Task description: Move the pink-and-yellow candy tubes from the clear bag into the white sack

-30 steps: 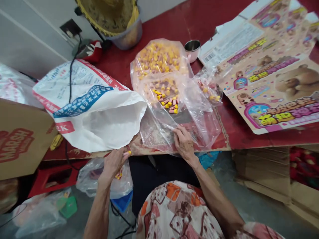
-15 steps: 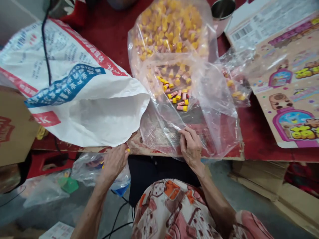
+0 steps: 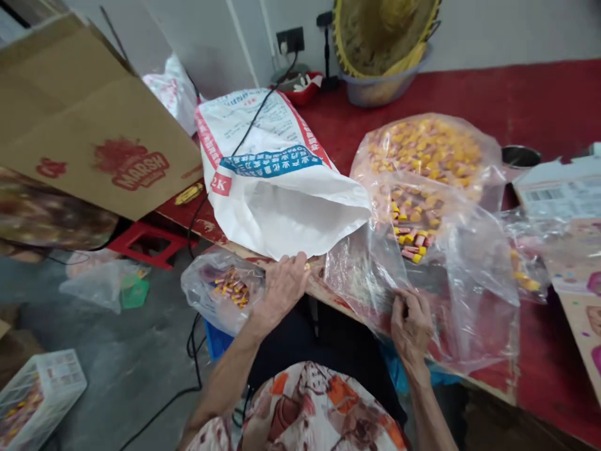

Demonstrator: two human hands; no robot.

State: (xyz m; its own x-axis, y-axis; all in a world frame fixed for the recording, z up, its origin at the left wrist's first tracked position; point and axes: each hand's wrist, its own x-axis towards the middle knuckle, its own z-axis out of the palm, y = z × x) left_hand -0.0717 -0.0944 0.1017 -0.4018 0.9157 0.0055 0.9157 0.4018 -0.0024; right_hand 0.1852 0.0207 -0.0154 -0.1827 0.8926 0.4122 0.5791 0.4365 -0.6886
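Note:
My left hand (image 3: 285, 287) is closed at the front edge of the table, just below the mouth of a white woven sack (image 3: 282, 213). A bit of yellow shows at its fingertips, like the cap of a small tube, the rest hidden by the fingers. My right hand (image 3: 413, 327) has curled fingers pinching the loose film of a clear plastic bag (image 3: 483, 294). Inside that bag lie many small pink tubes with yellow caps (image 3: 416, 241), heaped at its far end. Below my left hand, a smaller plastic bag (image 3: 200, 285) holds more such tubes.
A cardboard box (image 3: 94, 119) stands at the left, above a red stool (image 3: 153, 244). A white crate (image 3: 61, 376) of tubes sits on the floor. A metal cup (image 3: 520, 158) and printed cartons (image 3: 577, 250) are at the right. A black cable (image 3: 263, 106) crosses the sack.
My view has swung left and up, bringing in the wall, a basin and the floor crate. Both hands stay near the table edge, the left by the sack, the right at the clear bag.

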